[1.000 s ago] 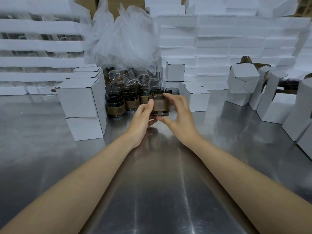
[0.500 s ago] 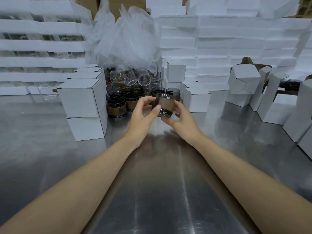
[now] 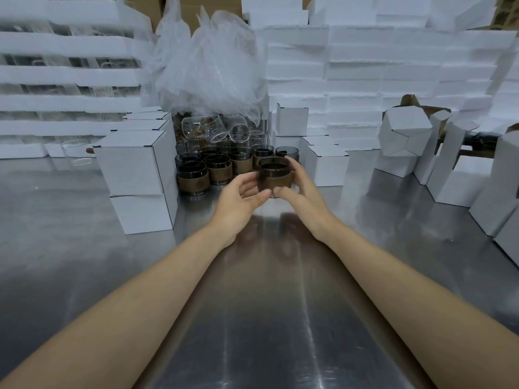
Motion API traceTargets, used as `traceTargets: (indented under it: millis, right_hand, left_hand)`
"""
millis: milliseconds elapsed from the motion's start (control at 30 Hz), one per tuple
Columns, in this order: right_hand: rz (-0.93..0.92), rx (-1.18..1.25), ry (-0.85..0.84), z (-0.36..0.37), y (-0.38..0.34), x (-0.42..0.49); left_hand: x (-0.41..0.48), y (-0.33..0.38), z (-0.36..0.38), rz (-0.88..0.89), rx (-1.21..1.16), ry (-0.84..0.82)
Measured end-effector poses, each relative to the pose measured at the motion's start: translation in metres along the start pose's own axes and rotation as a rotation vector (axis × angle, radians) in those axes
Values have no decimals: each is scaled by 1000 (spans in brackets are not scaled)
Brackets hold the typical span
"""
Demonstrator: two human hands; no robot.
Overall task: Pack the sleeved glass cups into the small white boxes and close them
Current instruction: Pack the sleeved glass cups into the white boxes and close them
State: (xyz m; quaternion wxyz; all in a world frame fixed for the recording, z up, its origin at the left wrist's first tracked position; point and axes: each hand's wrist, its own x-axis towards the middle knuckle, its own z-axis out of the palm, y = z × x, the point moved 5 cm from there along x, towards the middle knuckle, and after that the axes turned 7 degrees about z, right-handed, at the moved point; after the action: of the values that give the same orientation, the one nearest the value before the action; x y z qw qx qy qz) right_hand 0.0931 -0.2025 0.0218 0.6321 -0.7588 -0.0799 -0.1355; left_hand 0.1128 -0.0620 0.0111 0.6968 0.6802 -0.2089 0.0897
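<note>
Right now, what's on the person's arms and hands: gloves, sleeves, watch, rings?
Nothing worn that shows. The bare left hand and bare right hand have no gloves and no visible rings. The left forearm and right forearm are uncovered right to the frame's edge: no sleeves, watch, bands or markings in view.

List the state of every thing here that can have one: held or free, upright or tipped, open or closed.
sleeved cup: held off the table between both hands.
left hand: grips the cup's left side.
right hand: grips the cup's right side.
sleeved cups on the table: upright, free.
clear glasses: tipped over, no sleeves.
stacked white boxes: closed.
white boxes at right: top flaps open.
</note>
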Motion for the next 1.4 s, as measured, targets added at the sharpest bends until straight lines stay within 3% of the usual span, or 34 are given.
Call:
traceTargets:
  millis: [200, 400, 767, 933, 1033, 1133, 1400]
  right_hand:
    - [-84, -26, 22, 4, -5, -3]
    - [-286, -116, 111, 5, -15, -7]
    - [-306, -146, 87, 7, -16, -8]
    - [-101, 49, -10, 5, -7, -4]
    - [104, 296, -50, 3, 1, 1]
    - [273, 381, -178, 8, 8, 3]
    - [388, 525, -282, 10, 16, 8]
  left_hand:
    - [-2, 9, -4, 134, 4, 30]
    - [-1, 14, -2, 250, 3, 64]
    - [2, 12, -5, 258, 141, 106]
    - [0, 15, -5, 277, 251, 94]
    - [-3, 19, -1, 296, 216, 73]
    - [-5, 21, 3, 288, 182, 31]
    - [-7, 22, 7, 274, 134, -37]
